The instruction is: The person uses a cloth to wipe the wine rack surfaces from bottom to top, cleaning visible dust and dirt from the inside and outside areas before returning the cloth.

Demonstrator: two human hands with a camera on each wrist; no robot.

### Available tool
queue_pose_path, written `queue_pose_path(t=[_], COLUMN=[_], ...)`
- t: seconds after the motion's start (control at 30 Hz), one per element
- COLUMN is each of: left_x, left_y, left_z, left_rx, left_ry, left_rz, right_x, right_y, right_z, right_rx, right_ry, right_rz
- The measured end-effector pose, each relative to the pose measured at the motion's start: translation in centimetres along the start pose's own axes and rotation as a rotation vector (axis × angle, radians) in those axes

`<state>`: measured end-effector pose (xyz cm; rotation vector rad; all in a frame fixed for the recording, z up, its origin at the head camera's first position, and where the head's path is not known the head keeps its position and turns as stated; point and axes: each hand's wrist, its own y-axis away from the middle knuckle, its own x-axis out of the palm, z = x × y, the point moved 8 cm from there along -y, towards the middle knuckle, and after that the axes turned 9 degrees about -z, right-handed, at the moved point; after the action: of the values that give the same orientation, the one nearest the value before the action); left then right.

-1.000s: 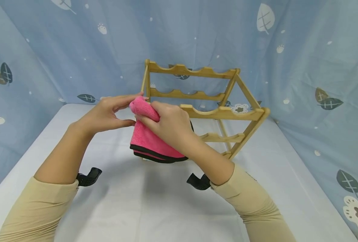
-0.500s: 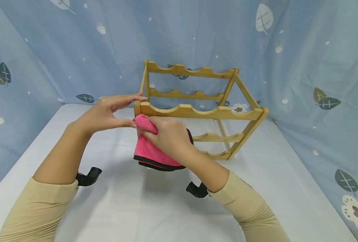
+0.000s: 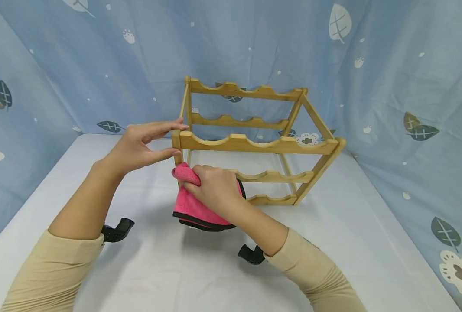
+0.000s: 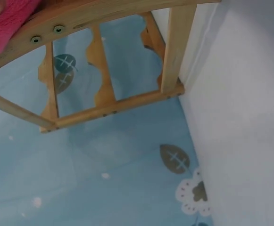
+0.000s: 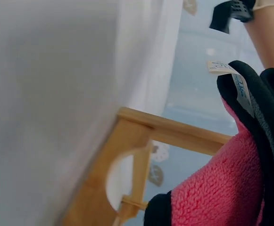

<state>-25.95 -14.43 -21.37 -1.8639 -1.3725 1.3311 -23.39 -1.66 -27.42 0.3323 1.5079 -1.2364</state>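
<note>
A wooden wine rack (image 3: 262,145) with scalloped rails stands on the white-covered surface. My left hand (image 3: 139,145) holds its upper front-left corner, thumb against the front post and fingers over the top. Lower on that same post, my right hand (image 3: 217,188) grips a bunched pink towel (image 3: 200,210) with black edging and presses it to the wood. The towel's folds hang below the hand and hide the post's lower part. In the left wrist view a bit of the pink towel (image 4: 7,26) lies against a bar; the right wrist view shows its plush side and a white label (image 5: 240,87).
A blue curtain (image 3: 137,65) with leaf and paw prints surrounds the surface at the back and sides. The white cloth (image 3: 145,264) covers the surface under the rack. Black devices (image 3: 118,229) sit at both wrists.
My right hand has slid the towel down the front-left post from its top end, uncovering the upper corner. The left hand stays at the corner, its thumb now against the post.
</note>
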Motion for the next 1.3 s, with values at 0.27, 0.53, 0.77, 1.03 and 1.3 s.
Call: queue_pose_path(t=[0.27, 0.53, 0.77, 1.03, 1.3], left_x=[0.0, 0.1, 0.0, -0.1, -0.1], left_y=[-0.1, -0.3, -0.5, -0.5, -0.3], left_z=[0.0, 0.1, -0.3, -0.4, -0.1], left_rx=[0.019, 0.023, 0.064, 0.06, 0.037], left_ry=[-0.016, -0.059, -0.073, -0.077, -0.07], left_rz=[-0.006, -0.002, -0.02, -0.017, -0.005], right_x=[2.5, 5.5, 7.6, 8.3, 8.2], right_y=[1.3, 2.6, 3.4, 3.4, 3.6], right_z=[-0.2, -0.9, -1.4, -1.0, 0.0], right_rx=[0.007, -0.01, -0.053, -0.094, -0.148], right_ry=[0.046, 0.112, 0.168, 0.182, 0.203], right_rz=[0.058, 0.165, 0.245, 0.263, 0.246])
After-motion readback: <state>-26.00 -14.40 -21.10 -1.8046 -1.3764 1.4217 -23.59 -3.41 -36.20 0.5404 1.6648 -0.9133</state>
